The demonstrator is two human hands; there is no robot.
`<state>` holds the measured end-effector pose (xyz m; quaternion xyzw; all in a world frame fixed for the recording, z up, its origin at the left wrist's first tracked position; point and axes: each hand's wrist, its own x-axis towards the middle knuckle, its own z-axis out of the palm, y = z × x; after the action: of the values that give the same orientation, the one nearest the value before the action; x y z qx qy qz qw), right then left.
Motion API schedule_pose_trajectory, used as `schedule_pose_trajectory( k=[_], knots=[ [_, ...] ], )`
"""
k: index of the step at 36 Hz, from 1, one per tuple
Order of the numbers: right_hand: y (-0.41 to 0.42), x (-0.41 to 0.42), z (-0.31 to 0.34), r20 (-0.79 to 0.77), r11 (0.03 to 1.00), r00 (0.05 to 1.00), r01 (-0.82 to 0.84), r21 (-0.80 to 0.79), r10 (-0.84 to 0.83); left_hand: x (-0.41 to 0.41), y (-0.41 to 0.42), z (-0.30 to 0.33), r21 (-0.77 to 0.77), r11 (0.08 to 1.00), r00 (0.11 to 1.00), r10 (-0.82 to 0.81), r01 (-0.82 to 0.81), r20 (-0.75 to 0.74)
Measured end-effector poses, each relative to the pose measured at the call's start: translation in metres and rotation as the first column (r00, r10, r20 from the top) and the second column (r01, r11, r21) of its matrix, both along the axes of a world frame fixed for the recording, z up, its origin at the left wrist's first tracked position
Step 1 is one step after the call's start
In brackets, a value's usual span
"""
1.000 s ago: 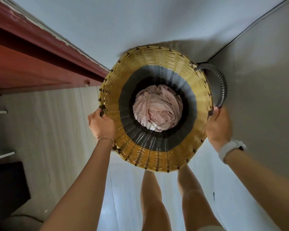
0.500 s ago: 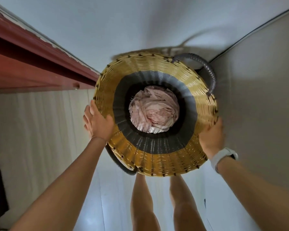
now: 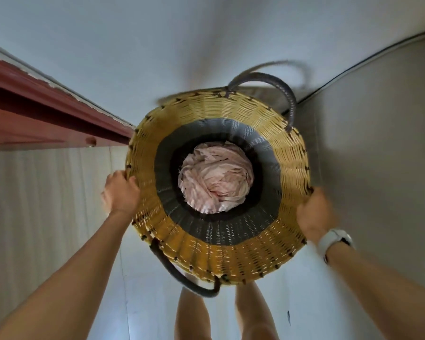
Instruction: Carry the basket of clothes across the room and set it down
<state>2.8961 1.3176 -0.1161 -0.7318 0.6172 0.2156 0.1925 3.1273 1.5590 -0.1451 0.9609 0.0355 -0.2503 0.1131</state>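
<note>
Basket [image 3: 292,168] rim gripped by left hand [image 3: 120,190] and right hand [image 3: 315,214], beside wall [image 3: 378,143]

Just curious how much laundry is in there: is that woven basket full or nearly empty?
Nearly empty. The pink crumpled cloth lies only at the bottom of the woven basket, far below the rim.

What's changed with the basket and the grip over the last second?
The basket has turned between the hands: the grey handle that sat by the right hand has swung to the far side, and the other handle now hangs at the near rim. The right hand let that handle go and now holds the rim; the left hand shifted along the rim. The pink clothes stayed inside.
</note>
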Motion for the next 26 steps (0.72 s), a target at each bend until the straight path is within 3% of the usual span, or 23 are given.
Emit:
schedule_pose_trajectory(
  k=[8,16,22,26],
  knots=[
    [-0.045,0.038,0.01,-0.022,0.946,0.952,-0.307,-0.108,0.306,-0.055,0.007,0.008,-0.032,0.972,0.972,0.23,-0.232,-0.053],
    [-0.066,0.041,-0.001,0.133,0.918,0.914,-0.361,-0.167,0.384,-0.068,-0.003,0.014,-0.025,0.935,0.927,0.348,-0.355,-0.143],
    [-0.047,0.03,-0.01,0.18,0.94,0.923,-0.328,-0.089,0.339,-0.036,-0.014,0.01,-0.193,0.961,0.978,0.185,-0.2,-0.091],
    [-0.045,0.035,-0.012,0.199,0.965,0.945,-0.26,-0.023,0.26,-0.021,-0.027,0.009,-0.176,0.984,0.995,0.022,-0.038,-0.094]
  ],
)
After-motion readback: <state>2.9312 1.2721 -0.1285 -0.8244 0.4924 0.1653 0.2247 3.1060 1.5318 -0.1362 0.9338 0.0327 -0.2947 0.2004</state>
